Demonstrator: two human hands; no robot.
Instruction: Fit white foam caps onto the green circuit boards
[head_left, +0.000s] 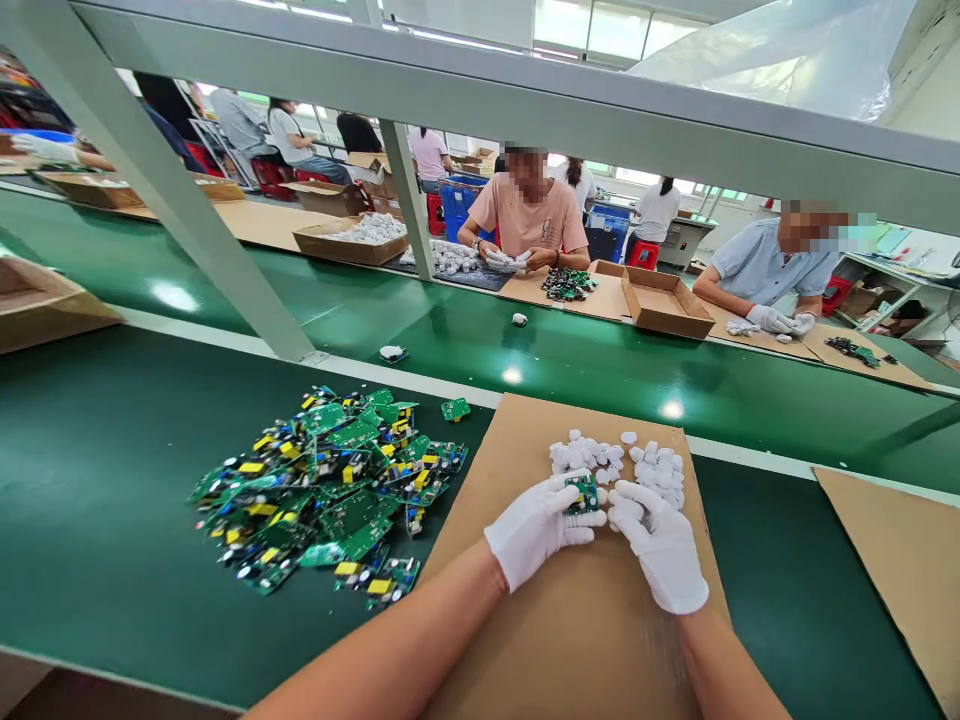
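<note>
My left hand [546, 525], in a white glove, grips a small green circuit board [582, 492] between thumb and fingers. Close beside it on the right, my gloved right hand [660, 545] has its fingers curled together; whatever they hold blends with the white glove. Both hands are above a brown cardboard sheet [555, 640]. Just beyond them lie two groups of small white round pieces, one on the left [589, 452] and one on the right [660, 472]. To the left, a large heap of circuit boards [330, 490] with yellow and black components spreads over the dark green mat [112, 480].
A grey metal frame [217, 200] crosses in front of me. Behind it runs a green conveyor belt [450, 350] carrying a board with a white piece [392, 353]. Two co-workers sit opposite, near an open cardboard box [667, 312]. Another cardboard sheet [900, 560] lies at right.
</note>
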